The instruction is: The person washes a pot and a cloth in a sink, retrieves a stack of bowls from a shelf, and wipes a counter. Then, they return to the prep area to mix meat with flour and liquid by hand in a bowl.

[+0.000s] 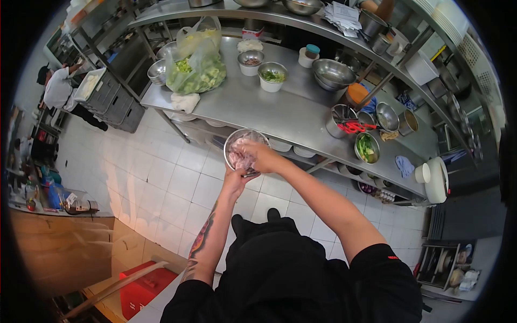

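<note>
A round metal bowl [227, 147] is held up in front of my body, just off the near edge of the steel table. My left hand [235, 182] grips its near side from below. Pale pink pieces that look like raw meat [237, 160] lie inside. From the right, my right hand [258, 156] reaches into the bowl, its fingers curled among the pieces and partly hidden by them.
On the steel table [221, 110] stand a plastic bag of cut greens [199, 75], a white tub of chopped greens [273, 77], stacked metal bowls [334, 74] and a container with red-handled tools [335, 125]. A shelf [301, 22] runs above. Another person [58, 92] stands far left.
</note>
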A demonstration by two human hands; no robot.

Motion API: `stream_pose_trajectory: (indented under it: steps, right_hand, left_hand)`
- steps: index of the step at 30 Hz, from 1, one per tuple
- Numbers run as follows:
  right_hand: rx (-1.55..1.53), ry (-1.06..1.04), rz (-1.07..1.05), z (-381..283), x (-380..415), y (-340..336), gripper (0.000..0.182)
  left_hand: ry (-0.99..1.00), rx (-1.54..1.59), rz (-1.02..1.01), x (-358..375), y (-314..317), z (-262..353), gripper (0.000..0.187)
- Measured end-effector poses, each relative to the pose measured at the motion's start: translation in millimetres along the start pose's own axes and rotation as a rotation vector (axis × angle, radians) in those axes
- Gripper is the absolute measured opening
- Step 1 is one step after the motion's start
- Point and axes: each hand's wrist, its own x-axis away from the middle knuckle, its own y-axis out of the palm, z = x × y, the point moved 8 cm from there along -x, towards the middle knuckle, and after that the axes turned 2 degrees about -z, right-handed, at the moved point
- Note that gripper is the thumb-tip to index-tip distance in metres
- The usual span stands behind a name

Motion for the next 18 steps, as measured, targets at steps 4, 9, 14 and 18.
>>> stream_pose_trajectory:
  steps: [4,9,14,18]
  right_hand:
    - [-0.291,-0.034,0.153,-4,4,-40,0.084]
    - [-0.145,0.164,0.058,-2,20,-12,0.088]
    - [0.195,0.065,0.111,-13,5,-29,0.067]
    - [0.258,0.033,0.374,-19,1,-19,0.065]
  left_hand:
    - [-0.008,0.042,-0.028,6,5,12,0.078]
    - [-0.033,0.01,-0.116,24,24,8,0.081]
    - [0.009,0.052,-0.075,21,26,-6,0.076]
    - [0.011,0.064,0.003,5,8,-6,0.075]
